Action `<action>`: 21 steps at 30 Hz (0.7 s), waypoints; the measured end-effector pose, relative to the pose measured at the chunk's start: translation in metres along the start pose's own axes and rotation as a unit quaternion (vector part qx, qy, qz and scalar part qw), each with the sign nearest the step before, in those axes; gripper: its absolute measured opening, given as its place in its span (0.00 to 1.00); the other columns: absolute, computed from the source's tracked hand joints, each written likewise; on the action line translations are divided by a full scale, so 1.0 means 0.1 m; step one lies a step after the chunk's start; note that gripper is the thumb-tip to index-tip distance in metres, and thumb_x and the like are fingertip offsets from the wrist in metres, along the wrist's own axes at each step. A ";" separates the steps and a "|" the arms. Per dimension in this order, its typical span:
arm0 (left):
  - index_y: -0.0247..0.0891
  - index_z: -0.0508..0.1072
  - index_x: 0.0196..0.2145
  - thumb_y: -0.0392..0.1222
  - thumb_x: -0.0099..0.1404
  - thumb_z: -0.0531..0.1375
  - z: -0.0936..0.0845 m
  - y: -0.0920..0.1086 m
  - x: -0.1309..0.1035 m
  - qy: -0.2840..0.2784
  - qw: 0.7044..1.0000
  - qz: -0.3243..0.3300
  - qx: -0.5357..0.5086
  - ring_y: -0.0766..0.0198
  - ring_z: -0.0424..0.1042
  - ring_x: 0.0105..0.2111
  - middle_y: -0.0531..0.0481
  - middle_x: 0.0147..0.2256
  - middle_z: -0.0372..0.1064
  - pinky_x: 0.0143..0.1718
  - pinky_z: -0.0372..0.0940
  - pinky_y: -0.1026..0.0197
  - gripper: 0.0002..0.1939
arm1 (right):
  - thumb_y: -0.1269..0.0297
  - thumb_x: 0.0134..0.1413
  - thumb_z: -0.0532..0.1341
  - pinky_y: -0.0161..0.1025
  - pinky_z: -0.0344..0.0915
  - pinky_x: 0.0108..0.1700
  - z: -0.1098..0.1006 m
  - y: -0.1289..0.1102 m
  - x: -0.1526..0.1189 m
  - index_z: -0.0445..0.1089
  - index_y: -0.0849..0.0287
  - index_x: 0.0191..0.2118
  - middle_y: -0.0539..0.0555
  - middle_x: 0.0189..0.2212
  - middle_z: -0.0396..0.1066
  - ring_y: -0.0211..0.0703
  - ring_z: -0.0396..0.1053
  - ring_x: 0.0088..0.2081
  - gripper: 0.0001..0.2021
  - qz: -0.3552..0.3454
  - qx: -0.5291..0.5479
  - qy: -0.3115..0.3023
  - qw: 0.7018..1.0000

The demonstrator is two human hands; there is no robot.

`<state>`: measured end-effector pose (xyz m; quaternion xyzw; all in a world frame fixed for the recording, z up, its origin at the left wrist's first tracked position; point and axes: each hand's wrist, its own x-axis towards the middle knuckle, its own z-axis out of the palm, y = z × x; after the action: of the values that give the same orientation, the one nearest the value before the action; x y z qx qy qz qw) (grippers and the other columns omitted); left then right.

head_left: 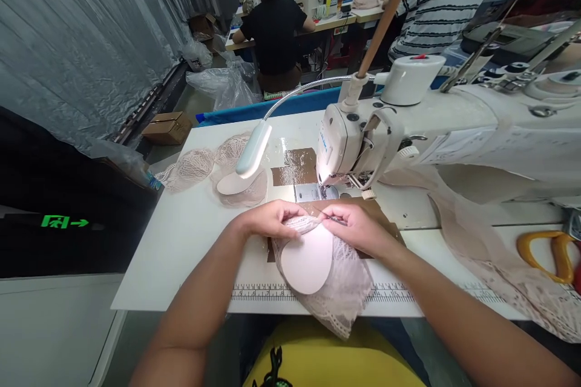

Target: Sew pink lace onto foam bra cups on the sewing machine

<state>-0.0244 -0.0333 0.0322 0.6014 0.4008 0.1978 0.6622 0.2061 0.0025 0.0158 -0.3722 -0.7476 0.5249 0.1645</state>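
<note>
Pale pink lace fabric (349, 278) with a smooth oval pad (308, 263) on it lies at the table's front edge, its lower tip hanging over. My left hand (276, 219) pinches the fabric's upper left edge. At the upper right edge, my right hand (347, 222) is closed on the fabric, with a thin dark pointed tool between its fingers. Both hands are just in front of the sewing machine's needle area (329, 190).
The white sewing machine (349, 139) stands behind and to the right. A lamp head (254, 148) hangs over lace pieces (195, 166) at the left. Orange-handled scissors (544, 254) and a lace strip (467, 236) lie right. People sit beyond the table.
</note>
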 end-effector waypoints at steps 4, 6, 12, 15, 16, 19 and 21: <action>0.31 0.68 0.50 0.40 0.55 0.64 -0.09 0.02 -0.13 0.067 0.997 -0.010 0.047 0.68 0.60 0.28 0.52 0.29 0.61 0.30 0.55 0.67 0.25 | 0.65 0.52 0.55 0.36 0.58 0.32 -0.08 0.00 -0.04 0.65 0.58 0.29 0.49 0.27 0.65 0.39 0.63 0.31 0.04 -0.006 0.005 -0.007 1.000; 0.32 0.68 0.50 0.39 0.56 0.63 -0.06 0.03 -0.14 0.095 0.992 -0.002 0.077 0.68 0.60 0.28 0.53 0.29 0.60 0.29 0.55 0.66 0.24 | 0.62 0.51 0.57 0.36 0.59 0.34 -0.08 -0.02 -0.05 0.66 0.58 0.33 0.50 0.31 0.66 0.40 0.64 0.33 0.06 -0.012 0.014 -0.016 1.000; 0.34 0.67 0.52 0.39 0.60 0.58 0.11 0.18 -0.20 0.132 0.977 0.012 0.169 0.64 0.66 0.33 0.49 0.34 0.67 0.34 0.61 0.64 0.21 | 0.58 0.55 0.56 0.36 0.55 0.32 0.00 -0.05 -0.05 0.64 0.59 0.26 0.48 0.25 0.63 0.38 0.60 0.29 0.11 -0.031 -0.040 -0.013 0.999; 0.36 0.68 0.51 0.41 0.62 0.57 0.08 0.22 -0.35 0.201 0.957 0.019 0.207 0.61 0.68 0.37 0.45 0.40 0.69 0.37 0.64 0.62 0.19 | 0.57 0.56 0.55 0.36 0.56 0.32 -0.05 0.01 -0.09 0.64 0.58 0.26 0.48 0.25 0.64 0.39 0.61 0.30 0.12 -0.042 -0.063 -0.003 0.997; 0.36 0.69 0.50 0.42 0.62 0.57 0.05 0.21 -0.41 0.236 0.946 0.020 0.223 0.60 0.68 0.39 0.45 0.41 0.69 0.39 0.65 0.61 0.19 | 0.58 0.56 0.55 0.37 0.57 0.32 -0.08 0.04 -0.10 0.65 0.58 0.27 0.49 0.26 0.65 0.40 0.62 0.30 0.11 -0.038 -0.082 0.006 0.996; 0.39 0.71 0.49 0.46 0.61 0.58 -0.10 0.18 -0.58 0.354 0.891 0.010 0.285 0.56 0.68 0.44 0.44 0.45 0.69 0.43 0.65 0.58 0.19 | 0.58 0.55 0.56 0.38 0.60 0.31 -0.16 0.12 -0.13 0.70 0.57 0.34 0.53 0.33 0.70 0.46 0.66 0.34 0.10 -0.004 -0.185 0.083 0.979; 0.39 0.71 0.48 0.47 0.61 0.58 -0.24 0.16 -0.62 0.411 0.852 -0.024 0.323 0.54 0.68 0.46 0.45 0.47 0.68 0.44 0.65 0.56 0.19 | 0.58 0.55 0.56 0.39 0.61 0.29 -0.16 0.14 -0.14 0.71 0.58 0.42 0.58 0.37 0.71 0.49 0.68 0.35 0.13 0.003 -0.258 0.157 0.953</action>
<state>-0.0768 -0.0611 0.0666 0.6355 0.6920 0.2704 0.2101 0.2312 0.0058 0.0113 -0.4823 -0.8209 0.2495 0.1766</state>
